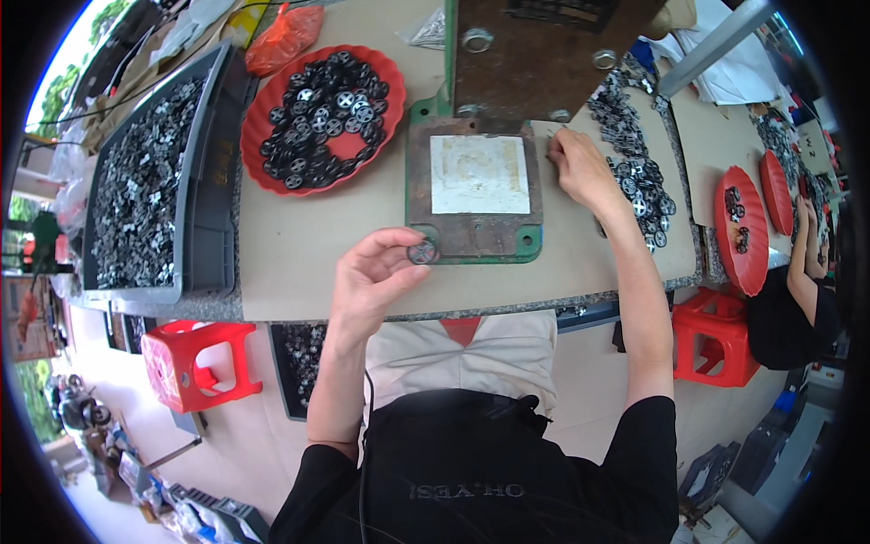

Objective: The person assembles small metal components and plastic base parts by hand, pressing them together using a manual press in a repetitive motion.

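A small dark spoked wheel (422,251) is pinched between the thumb and fingers of my left hand (376,272), just off the near left corner of the press base. My right hand (580,168) is at the right side of that base, fingertips drawn together; whatever they hold is too small to make out. Between the hands lies the green-edged metal press base (476,227) with a stained white square plate (480,175) on it. Similar spoked wheels (643,195) lie loose beside my right forearm, with a heap of small dark and silvery parts (621,118) beyond them.
A red scalloped tray (394,136) holding many wheels stands at left, next to a grey crate (210,181) full of small parts. The brown press body (535,68) rises behind the plate. Red stools (199,363) stand below. Another person's arms (802,245) work at far right.
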Demonstrator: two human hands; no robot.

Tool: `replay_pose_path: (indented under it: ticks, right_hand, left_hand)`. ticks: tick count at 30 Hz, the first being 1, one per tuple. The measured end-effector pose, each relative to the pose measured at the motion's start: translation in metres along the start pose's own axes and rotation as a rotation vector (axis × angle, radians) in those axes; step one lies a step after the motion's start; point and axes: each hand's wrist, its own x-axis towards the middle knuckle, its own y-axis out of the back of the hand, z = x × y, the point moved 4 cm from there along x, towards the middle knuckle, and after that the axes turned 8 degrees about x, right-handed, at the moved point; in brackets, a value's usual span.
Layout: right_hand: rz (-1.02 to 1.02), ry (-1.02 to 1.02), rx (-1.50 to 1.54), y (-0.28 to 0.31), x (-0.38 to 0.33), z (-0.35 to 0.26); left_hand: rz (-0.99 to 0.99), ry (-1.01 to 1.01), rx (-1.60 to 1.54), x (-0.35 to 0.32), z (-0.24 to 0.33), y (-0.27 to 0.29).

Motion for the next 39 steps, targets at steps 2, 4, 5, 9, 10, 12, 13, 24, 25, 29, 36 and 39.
replay_pose_path:
  ticks: [2, 4, 5, 9, 10, 12, 13, 24, 25, 29, 36, 39]
  right_hand:
    - [0.011, -0.052, 0.066, -0.002, -0.001, 0.003]
    - [0.159, 0.053, 0.121, -0.008, -0.002, 0.010]
    - [0.307, 0.159, 0.176, -0.003, -0.006, 0.011]
    - [0.356, 0.060, 0.296, 0.020, -0.015, -0.019]
    - [0.383, -0.041, 0.623, 0.022, -0.024, -0.023]
    - [0.378, -0.144, 1.088, 0.023, -0.044, -0.042]
    - [0.337, -0.154, 1.184, 0.020, -0.055, -0.054]
    - [0.279, 0.016, 1.126, -0.010, -0.113, -0.108]
    - [0.285, 0.016, 1.111, -0.012, -0.113, -0.108]
    - [0.305, 0.050, 1.019, -0.015, -0.116, -0.109]
    - [0.321, 0.207, 0.697, -0.004, -0.116, -0.122]
    - [0.399, 0.241, 0.699, -0.008, -0.119, -0.122]
  left_hand:
    - [-0.071, 0.073, -0.030, -0.002, -0.002, -0.007]
    - [-0.063, 0.092, -0.075, -0.001, -0.003, -0.016]
    - [-0.055, 0.112, -0.117, -0.001, -0.004, -0.020]
    - [-0.082, 0.110, -0.133, -0.004, -0.004, -0.028]
    - [-0.091, 0.136, -0.127, -0.005, -0.006, -0.030]
    - [-0.091, 0.166, -0.122, -0.006, -0.009, -0.033]
    - [-0.116, 0.194, -0.098, -0.006, -0.012, -0.036]
    - [-0.207, 0.148, -0.038, -0.008, -0.015, -0.056]
    - [-0.212, 0.162, -0.023, -0.009, -0.015, -0.055]
    - [-0.225, 0.167, 0.000, -0.010, -0.013, -0.057]
    - [-0.201, 0.074, 0.194, -0.011, -0.010, -0.058]
    - [-0.177, 0.042, 0.353, -0.011, -0.008, -0.058]
